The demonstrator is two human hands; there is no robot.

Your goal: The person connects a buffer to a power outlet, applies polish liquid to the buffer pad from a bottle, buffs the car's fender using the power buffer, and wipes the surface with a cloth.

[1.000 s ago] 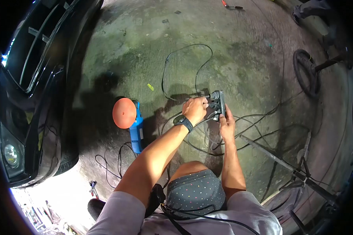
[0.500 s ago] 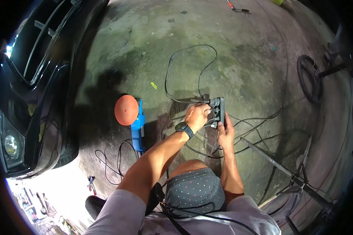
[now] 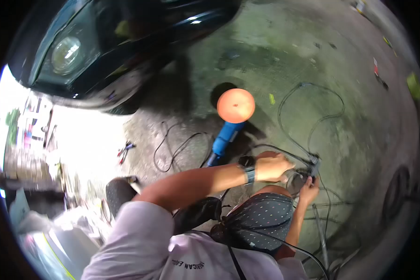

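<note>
The power strip [image 3: 315, 167], a narrow dark block with several plugs and cables in it, is held at its near end by my right hand [image 3: 309, 189], fingers wrapped round it. Just left of the strip is my left hand [image 3: 274, 167], its fingers bent near a black cable; whether it grips anything is blurred. A watch [image 3: 248, 169] is on my left wrist. Left of my hands a blue power tool [image 3: 225, 139] lies on the concrete floor, its round orange pad [image 3: 236, 106] facing up.
A dark car [image 3: 126, 42] fills the upper left. Looped cable [image 3: 343, 105] lies beyond the strip. Pliers [image 3: 125, 150] rest on the floor at left, a red-handled tool [image 3: 379, 74] at upper right. A metal bar [image 3: 320, 231] lies at lower right.
The view has turned left, so the car, blue tool and power strip appear further right. My left hand has come away from the plugs; my right hand still holds the strip.
</note>
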